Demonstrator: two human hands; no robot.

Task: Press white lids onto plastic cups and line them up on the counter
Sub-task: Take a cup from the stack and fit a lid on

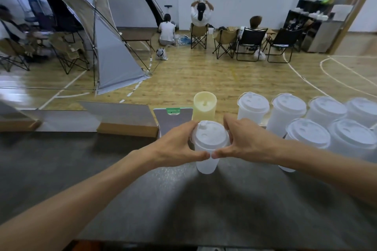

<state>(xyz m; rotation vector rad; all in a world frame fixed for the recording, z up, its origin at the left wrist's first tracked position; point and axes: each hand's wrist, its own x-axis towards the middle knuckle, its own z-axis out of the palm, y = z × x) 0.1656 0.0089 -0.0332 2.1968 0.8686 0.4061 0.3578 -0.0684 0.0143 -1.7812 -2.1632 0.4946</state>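
My left hand (177, 146) and right hand (246, 142) wrap the frosted plastic cup (206, 164) just under its white lid (210, 134), fingers curled round its far side, thumb tips nearly meeting in front. The cup stands upright on the dark counter (142, 199), translucent. Six lidded cups (308, 133) stand in two rows to its right, a pale yellow cylinder (204, 106) behind.

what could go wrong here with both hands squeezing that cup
1. Both hands, left and right, grip the cup just under its lid; squeezing may flex the thin wall and pop the lid loose.
2. The lidded cups stand close by the right forearm; a sideways move may topple them.
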